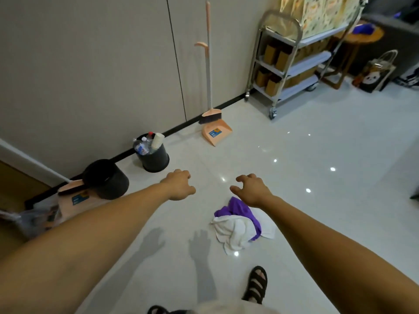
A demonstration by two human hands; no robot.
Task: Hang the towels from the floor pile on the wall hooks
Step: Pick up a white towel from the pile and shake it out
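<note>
2 empty hands, towels (242, 225) under right hand (251, 191)

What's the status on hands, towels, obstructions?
Left hand and right hand empty, fingers curled, held out. Towel pile on floor, untouched. Nothing blocking it.

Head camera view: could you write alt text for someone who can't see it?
Two bare, empty hands, left hand and right hand, reach out over a small pile of purple and white towels on a glossy white floor. Along the wall stand two black bins, a peach broom and dustpan and a metal cart.
</note>
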